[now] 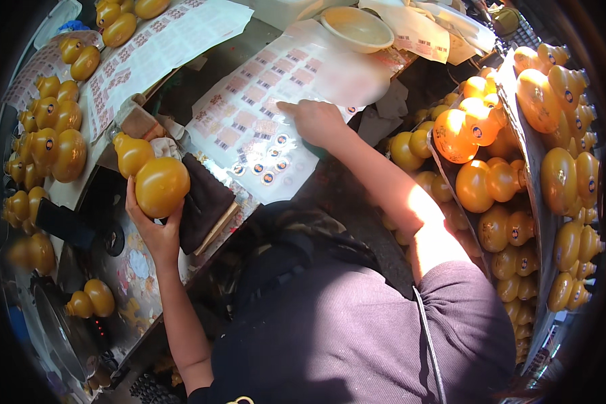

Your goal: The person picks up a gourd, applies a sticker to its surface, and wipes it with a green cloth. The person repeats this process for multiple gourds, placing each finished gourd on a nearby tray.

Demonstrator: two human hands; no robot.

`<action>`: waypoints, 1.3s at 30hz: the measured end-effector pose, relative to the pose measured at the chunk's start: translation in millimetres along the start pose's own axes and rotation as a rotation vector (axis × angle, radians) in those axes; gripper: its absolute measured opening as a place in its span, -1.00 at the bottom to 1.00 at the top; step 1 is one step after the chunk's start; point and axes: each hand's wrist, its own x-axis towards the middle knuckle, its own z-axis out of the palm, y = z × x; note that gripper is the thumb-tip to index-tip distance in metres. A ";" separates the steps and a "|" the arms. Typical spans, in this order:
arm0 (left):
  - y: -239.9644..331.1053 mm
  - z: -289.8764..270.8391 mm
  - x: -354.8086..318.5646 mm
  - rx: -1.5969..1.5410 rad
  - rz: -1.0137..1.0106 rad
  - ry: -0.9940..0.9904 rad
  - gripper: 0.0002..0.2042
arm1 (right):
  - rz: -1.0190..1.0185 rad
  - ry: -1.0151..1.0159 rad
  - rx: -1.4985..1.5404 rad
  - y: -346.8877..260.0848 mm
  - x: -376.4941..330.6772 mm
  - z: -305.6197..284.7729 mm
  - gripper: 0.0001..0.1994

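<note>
My left hand (156,229) is closed around the lower bulb of an amber, glossy gourd-shaped bottle (160,187). The bottle is tilted, its smaller bulb up and to the left. Its near side shows no label. My right hand (316,121) reaches over a sheet of printed stickers (246,111), the index finger stretched out onto the sheet. The other fingers are bent and partly hidden under the hand. Several round dark-and-orange stickers (268,178) lie at the sheet's near end, below my right hand.
Several labelled gourd bottles (47,141) stand in rows along the left. More bottles (491,182) fill stacked trays on the right. A pale bowl (357,28) sits beyond the sheet, and another sticker sheet (158,57) lies at the back left. A dark cloth (205,205) is beside the held bottle.
</note>
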 end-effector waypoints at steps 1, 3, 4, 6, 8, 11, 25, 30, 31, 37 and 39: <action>-0.2 0.2 0.5 -0.001 0.001 -0.002 -0.15 | -0.011 0.008 -0.022 9.7 -4.2 3.1 -0.52; -0.2 0.5 -0.4 -0.015 -0.011 -0.002 -0.14 | -0.021 0.071 -0.018 26.1 -31.3 2.4 -0.51; 0.0 0.8 -1.3 -0.024 -0.017 -0.004 -0.14 | 0.007 0.072 -0.009 31.3 -46.1 0.2 -0.50; -0.5 2.5 -2.0 -0.075 -0.042 -0.003 -0.13 | 0.011 0.205 0.137 41.3 -72.9 3.9 -0.54; 0.6 3.0 -1.4 -0.107 -0.070 -0.010 -0.13 | -0.050 0.467 0.408 50.6 -91.2 20.3 -0.65; -2.1 0.9 -2.3 -0.099 -0.061 -0.007 -0.12 | 0.536 0.413 1.167 42.3 -88.0 35.5 -0.79; -7.5 -8.4 -5.5 -0.011 -0.051 0.014 0.01 | 0.243 0.555 1.087 24.9 -85.6 14.8 -0.93; -11.8 -5.4 -5.1 -0.127 -0.129 -0.014 -0.02 | -0.034 0.185 0.876 -26.4 -40.7 -52.7 -0.89; -12.0 -5.4 -5.8 -0.142 -0.142 -0.022 -0.02 | -0.105 0.109 0.826 -40.6 -30.6 -62.9 -0.88; -6.3 -10.9 -5.1 -0.078 -0.137 -0.027 -0.05 | -0.524 -0.425 0.968 -136.9 15.2 -106.2 -0.85; -4.1 -9.7 -3.8 -0.100 -0.157 -0.032 -0.04 | -0.756 -0.457 0.972 -164.4 30.0 -109.5 -0.84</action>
